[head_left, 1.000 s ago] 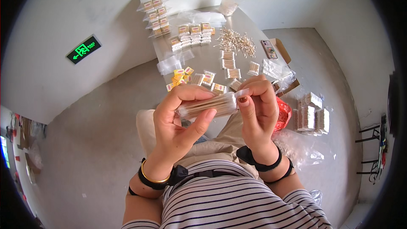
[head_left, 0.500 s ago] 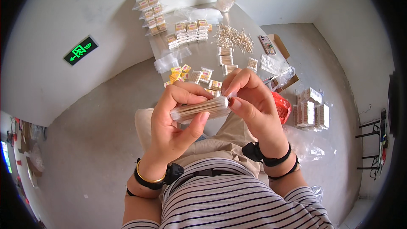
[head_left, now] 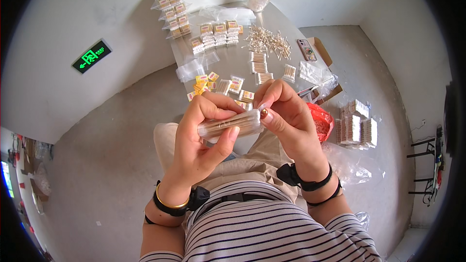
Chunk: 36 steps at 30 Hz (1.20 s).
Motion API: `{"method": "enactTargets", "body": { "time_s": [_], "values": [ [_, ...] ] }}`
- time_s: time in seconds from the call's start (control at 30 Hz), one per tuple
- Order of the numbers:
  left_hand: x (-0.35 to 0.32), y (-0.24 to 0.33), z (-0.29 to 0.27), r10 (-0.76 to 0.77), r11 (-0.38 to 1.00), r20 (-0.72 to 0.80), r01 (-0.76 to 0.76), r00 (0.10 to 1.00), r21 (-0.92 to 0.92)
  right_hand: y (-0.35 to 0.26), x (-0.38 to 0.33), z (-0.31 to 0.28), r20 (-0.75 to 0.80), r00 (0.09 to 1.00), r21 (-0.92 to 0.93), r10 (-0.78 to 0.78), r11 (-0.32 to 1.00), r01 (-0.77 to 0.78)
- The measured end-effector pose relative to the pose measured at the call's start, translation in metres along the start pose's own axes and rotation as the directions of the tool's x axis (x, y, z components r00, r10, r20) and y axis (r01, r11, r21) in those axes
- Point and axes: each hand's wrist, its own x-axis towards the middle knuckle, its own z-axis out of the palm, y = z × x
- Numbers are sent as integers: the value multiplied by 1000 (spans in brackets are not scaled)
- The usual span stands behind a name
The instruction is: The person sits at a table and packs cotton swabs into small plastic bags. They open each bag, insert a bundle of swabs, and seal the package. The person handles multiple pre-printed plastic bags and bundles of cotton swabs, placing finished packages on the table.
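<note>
In the head view, holds a clear plastic bag of cotton swabs (head_left: 245, 123) at centre, with left fingers (head_left: 227, 143) curled around its nine-o'clock side and right fingers (head_left: 275, 122) pinching its three-o'clock end. Probably light and slick outside, stiff but breakable inside; best gripped gently across the middle.

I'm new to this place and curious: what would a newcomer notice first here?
Probably the clear packet of cotton swabs at the centre, held in the left hand while the right hand pinches its end. Beyond it, a heap of loose swabs lies on the table. On the wall at left, a green sign glows.
</note>
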Motion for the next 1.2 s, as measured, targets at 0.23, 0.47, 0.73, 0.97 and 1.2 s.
{"method": "enactTargets", "body": {
  "time_s": [0.23, 0.47, 0.73, 0.97, 1.2],
  "values": [
    [1, -1, 3, -49, 999, -73, 50, 996, 10, 6, -3, 1, -77, 997, -114, -25, 993, 16],
    [3, 1, -1, -50, 998, -115, 54, 992, 37, 11, -4, 4, -88, 989, -226, -117, 969, 95],
    [4, -4, 13, -119, 991, -195, 104, 974, -87, 25, -5, 2, -277, 959, 75, -59, 994, 83],
    [3, 4, 12, -123, 987, -315, 149, 941, 61, 38, -2, 0, -244, 969, 190, -35, 978, 83],
    [13, 19, 4, 348, 759, 11, -289, 937, 583, 45, -1, -5, -77, 996, 156, -38, 987, 50]
  ]
}}
